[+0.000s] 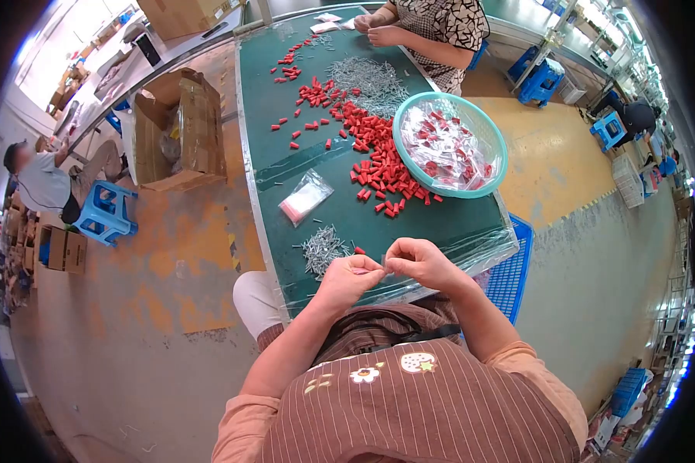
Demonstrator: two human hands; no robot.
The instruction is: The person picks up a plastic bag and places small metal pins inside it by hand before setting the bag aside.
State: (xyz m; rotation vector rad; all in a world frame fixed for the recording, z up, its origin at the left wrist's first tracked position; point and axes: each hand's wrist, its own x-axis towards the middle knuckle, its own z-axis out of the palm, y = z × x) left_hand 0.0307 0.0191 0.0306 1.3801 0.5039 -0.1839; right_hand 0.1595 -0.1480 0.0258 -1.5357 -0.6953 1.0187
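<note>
My left hand (349, 282) and my right hand (423, 265) meet fingertip to fingertip over the near end of the green table. Both are closed in a pinch on what looks like a small clear plastic bag (384, 261), mostly hidden by the fingers. One red plastic plug (360, 251) shows just beyond my left fingers. Left of that hand lies a pile of grey screws (324, 251). Farther up rests a stack of clear bags with a pinkish edge (306, 198). A large heap of red plastic plugs (382, 158) spreads ahead of my hands.
A turquoise basket (499, 137) full of filled bags stands at the table's right edge. More screws (367, 86) lie farther up, near another person's hands (382, 29). A blue crate (520, 266) is below right. An open cardboard box (208, 131) stands left, near a blue stool (106, 210).
</note>
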